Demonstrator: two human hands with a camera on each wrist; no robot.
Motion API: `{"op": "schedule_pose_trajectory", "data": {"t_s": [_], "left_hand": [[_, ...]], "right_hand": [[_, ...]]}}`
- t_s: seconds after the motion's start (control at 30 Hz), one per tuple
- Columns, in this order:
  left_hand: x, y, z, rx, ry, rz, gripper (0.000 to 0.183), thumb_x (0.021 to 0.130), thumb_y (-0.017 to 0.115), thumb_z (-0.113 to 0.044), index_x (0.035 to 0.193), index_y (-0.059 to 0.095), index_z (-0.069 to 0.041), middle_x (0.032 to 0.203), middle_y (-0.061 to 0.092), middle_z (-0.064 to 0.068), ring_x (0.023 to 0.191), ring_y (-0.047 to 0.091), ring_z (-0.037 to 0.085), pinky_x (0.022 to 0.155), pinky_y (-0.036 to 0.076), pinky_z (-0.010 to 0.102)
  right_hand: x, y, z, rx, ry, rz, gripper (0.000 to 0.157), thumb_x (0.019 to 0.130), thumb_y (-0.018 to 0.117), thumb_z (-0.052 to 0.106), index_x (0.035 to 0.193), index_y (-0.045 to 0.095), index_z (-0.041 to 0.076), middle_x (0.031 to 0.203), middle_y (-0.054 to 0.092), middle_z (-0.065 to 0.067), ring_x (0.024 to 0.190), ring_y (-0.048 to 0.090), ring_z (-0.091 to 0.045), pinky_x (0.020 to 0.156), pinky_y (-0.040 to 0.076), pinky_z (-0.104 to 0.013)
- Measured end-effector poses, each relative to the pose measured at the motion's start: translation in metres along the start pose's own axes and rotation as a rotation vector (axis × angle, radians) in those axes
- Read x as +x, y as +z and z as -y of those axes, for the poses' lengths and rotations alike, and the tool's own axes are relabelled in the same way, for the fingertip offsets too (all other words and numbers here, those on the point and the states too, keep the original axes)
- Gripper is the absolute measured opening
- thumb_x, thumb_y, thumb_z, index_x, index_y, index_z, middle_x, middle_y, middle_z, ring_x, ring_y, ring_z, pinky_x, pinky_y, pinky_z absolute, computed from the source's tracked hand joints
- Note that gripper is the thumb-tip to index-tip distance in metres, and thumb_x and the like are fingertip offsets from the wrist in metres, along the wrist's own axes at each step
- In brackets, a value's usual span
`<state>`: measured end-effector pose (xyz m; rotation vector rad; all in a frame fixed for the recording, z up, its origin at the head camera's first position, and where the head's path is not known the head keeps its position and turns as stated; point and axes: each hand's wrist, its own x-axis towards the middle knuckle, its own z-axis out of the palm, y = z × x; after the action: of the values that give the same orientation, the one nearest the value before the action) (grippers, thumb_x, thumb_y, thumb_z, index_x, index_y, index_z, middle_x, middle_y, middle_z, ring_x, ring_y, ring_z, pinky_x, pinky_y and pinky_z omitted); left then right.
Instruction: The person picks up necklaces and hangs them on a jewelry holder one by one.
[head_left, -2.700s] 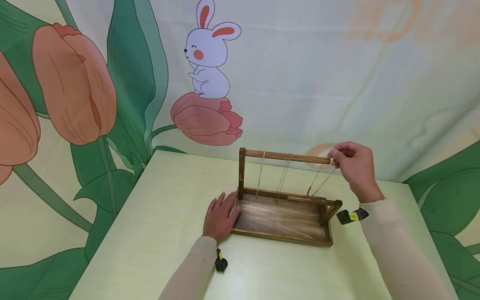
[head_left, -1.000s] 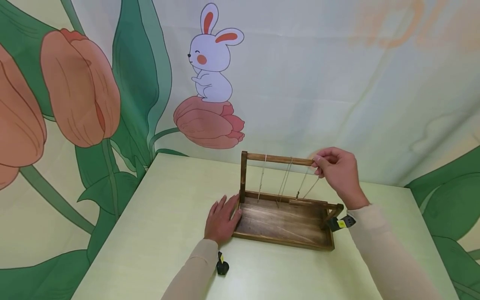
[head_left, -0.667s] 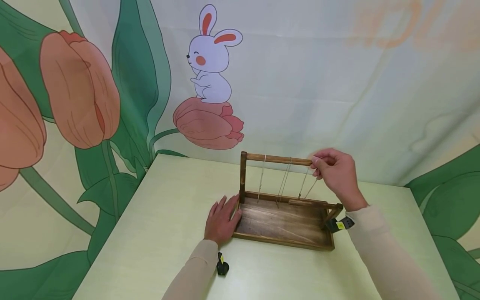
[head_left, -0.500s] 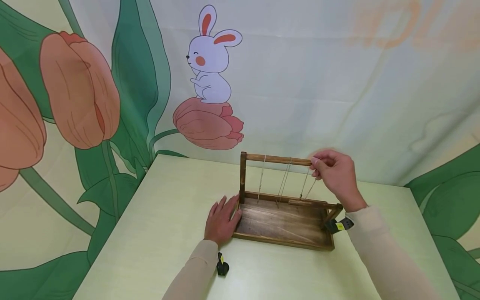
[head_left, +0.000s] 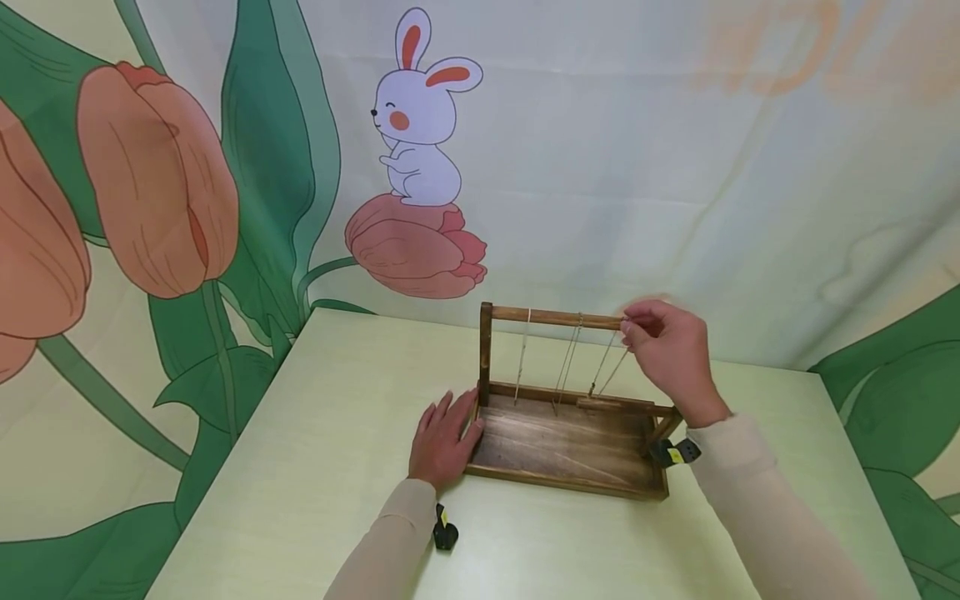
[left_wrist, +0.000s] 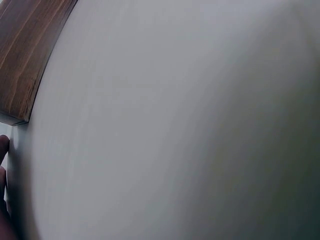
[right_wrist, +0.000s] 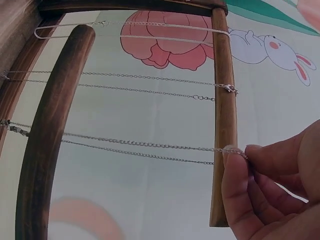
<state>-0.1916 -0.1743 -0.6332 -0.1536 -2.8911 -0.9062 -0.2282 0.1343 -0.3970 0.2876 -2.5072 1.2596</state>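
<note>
A dark brown wooden jewelry stand (head_left: 555, 442) sits on the table, with an upper bar (head_left: 555, 317) on a tall post and a shorter lower bar (head_left: 615, 405). My right hand (head_left: 671, 350) pinches a silver chain necklace (right_wrist: 135, 144) between thumb and fingertips where it loops over the upper bar. Small dark beads show at its lower end in the right wrist view. Two other necklaces, a plain silver one (right_wrist: 185, 27) and a fine chain (right_wrist: 150, 78), hang from the same bar. My left hand (head_left: 444, 437) rests flat against the tray's left end, fingers extended.
The pale table (head_left: 337, 400) extends around the stand. Behind it hangs a cloth backdrop (head_left: 585, 167) printed with tulips and a rabbit. In the right wrist view the lower bar passes in front of the hanging chains.
My right hand has moved left along the upper bar with the necklace, from the bar's free end, then shifted only slightly. My left hand has stayed against the stand.
</note>
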Motion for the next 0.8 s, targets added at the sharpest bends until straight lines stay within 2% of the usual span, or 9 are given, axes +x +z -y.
{"op": "schedule_pose_trajectory", "data": {"t_s": [0.13,0.2,0.33,0.47,0.6,0.7,0.8], "left_hand": [[0.001,0.002,0.001,-0.003,0.001,-0.003,0.058,0.109,0.049,-0.046,0.163,0.035,-0.034,0.166,0.044,-0.008,0.162,0.027,0.023,0.134,0.015,0.048],[0.000,0.003,0.001,-0.005,0.000,0.000,0.058,0.109,0.049,-0.046,0.163,0.035,-0.034,0.166,0.044,-0.009,0.162,0.026,0.022,0.134,0.015,0.047],[0.000,0.003,0.001,-0.005,0.001,0.006,0.058,0.109,0.049,-0.046,0.163,0.034,-0.035,0.166,0.044,-0.009,0.162,0.026,0.022,0.134,0.014,0.046],[0.004,0.002,0.002,-0.010,0.007,-0.008,0.057,0.109,0.049,-0.045,0.163,0.035,-0.035,0.166,0.044,-0.008,0.162,0.027,0.023,0.134,0.015,0.047],[0.001,0.005,0.004,-0.022,-0.002,0.000,0.057,0.109,0.049,-0.046,0.163,0.036,-0.033,0.165,0.045,-0.006,0.161,0.028,0.025,0.133,0.017,0.049],[-0.002,0.006,0.007,-0.029,-0.020,0.023,0.058,0.109,0.047,-0.048,0.163,0.036,-0.033,0.166,0.044,-0.007,0.162,0.027,0.026,0.133,0.016,0.050],[-0.002,0.004,0.010,-0.047,-0.025,0.020,0.057,0.109,0.046,-0.049,0.163,0.035,-0.034,0.166,0.044,-0.007,0.162,0.027,0.025,0.133,0.015,0.049]], "right_hand": [[-0.001,0.003,-0.003,-0.037,-0.073,-0.037,0.015,0.096,0.069,-0.004,0.109,0.075,-0.001,0.099,0.071,-0.018,0.084,0.076,-0.031,0.066,0.051,-0.006],[-0.001,0.004,-0.005,-0.048,-0.090,-0.044,0.015,0.095,0.069,-0.005,0.109,0.075,-0.002,0.099,0.069,-0.018,0.086,0.076,-0.034,0.067,0.049,-0.004],[-0.001,0.006,-0.008,-0.075,-0.107,-0.060,0.015,0.094,0.071,-0.005,0.108,0.075,-0.001,0.098,0.069,-0.017,0.083,0.075,-0.032,0.066,0.049,-0.007],[0.000,0.008,-0.008,-0.111,-0.136,-0.085,0.014,0.093,0.072,-0.004,0.107,0.075,-0.001,0.097,0.069,-0.016,0.082,0.073,-0.031,0.069,0.055,-0.024],[-0.003,0.013,-0.009,-0.141,-0.130,-0.074,0.014,0.093,0.074,-0.002,0.107,0.075,-0.001,0.097,0.070,-0.016,0.082,0.071,-0.031,0.072,0.057,-0.039],[-0.006,0.014,-0.011,-0.151,-0.118,-0.058,0.012,0.094,0.074,0.001,0.106,0.075,0.000,0.096,0.070,-0.015,0.081,0.071,-0.029,0.073,0.057,-0.040],[-0.009,0.012,-0.011,-0.147,-0.113,-0.075,0.011,0.096,0.073,0.005,0.106,0.075,0.001,0.096,0.071,-0.014,0.082,0.071,-0.029,0.073,0.055,-0.034]]}}
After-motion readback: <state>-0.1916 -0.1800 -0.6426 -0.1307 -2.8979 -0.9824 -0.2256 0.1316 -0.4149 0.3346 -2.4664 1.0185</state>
